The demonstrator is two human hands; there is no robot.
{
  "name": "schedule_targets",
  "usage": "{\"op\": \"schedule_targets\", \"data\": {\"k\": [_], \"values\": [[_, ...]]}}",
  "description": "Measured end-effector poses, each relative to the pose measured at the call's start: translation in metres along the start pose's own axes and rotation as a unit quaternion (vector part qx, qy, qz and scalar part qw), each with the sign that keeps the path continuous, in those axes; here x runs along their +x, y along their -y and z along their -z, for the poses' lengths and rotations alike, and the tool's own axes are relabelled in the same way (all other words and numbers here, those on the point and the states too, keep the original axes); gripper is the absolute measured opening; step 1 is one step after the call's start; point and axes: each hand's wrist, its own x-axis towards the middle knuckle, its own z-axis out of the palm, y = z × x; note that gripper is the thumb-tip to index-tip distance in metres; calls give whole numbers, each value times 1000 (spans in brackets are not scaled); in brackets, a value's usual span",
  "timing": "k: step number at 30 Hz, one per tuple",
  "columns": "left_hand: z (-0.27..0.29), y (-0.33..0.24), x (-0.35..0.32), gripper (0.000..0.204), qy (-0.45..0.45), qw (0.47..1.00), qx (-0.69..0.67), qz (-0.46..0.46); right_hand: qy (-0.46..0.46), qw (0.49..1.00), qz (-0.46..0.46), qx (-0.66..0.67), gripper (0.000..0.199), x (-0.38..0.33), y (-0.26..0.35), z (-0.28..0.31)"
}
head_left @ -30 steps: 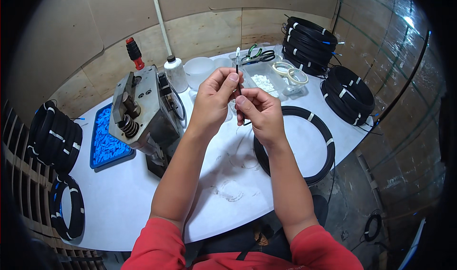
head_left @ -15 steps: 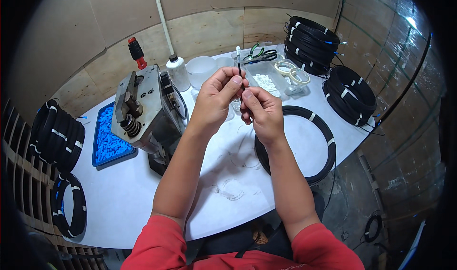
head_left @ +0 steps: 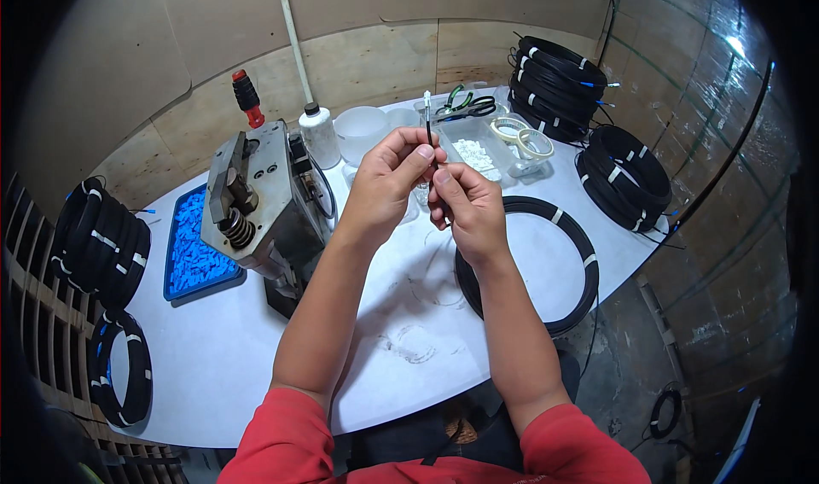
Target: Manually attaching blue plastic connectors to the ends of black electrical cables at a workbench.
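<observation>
Both my hands pinch a thin black cable (head_left: 429, 132) above the middle of the table. Its end points up and carries a small white connector (head_left: 427, 98). My left hand (head_left: 388, 177) grips it just under that end, thumb and fingers closed. Slightly lower and to the right, my right hand (head_left: 467, 207) holds the same cable between thumb and curled fingers. A coil of black cable (head_left: 589, 258), bound with white tape, lies on the table beside and partly behind my right forearm.
A metal press (head_left: 269, 198) with a red-and-black handle stands at left, by a blue tray (head_left: 205, 289) of small blue parts. Behind my hands are a white bottle (head_left: 319, 138), a clear bin (head_left: 531, 173) with tape rolls, and scissors (head_left: 476, 107). Stacked black coils (head_left: 559, 91) stand at the right.
The view has shifted slightly. My hands keep the same pinch on the cable, and its white end still points up.
</observation>
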Motion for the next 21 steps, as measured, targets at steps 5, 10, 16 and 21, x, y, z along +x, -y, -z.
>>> {"op": "schedule_targets", "data": {"k": [5, 10, 16, 21], "values": [[0, -2, 1, 15, 14, 1000, -8, -2, -3, 1000, 15, -16, 21, -1, 1, -2], [0, -6, -2, 14, 26, 999, -31, 23, -2, 1000, 22, -9, 22, -2, 0, 0], [-2, -10, -2, 12, 28, 999, -35, 31, 19, 1000, 20, -11, 22, -3, 3, 1], [0, -10, -1, 11, 35, 998, -46, 38, 19, 1000, 23, -9, 21, -3, 3, 1]]}}
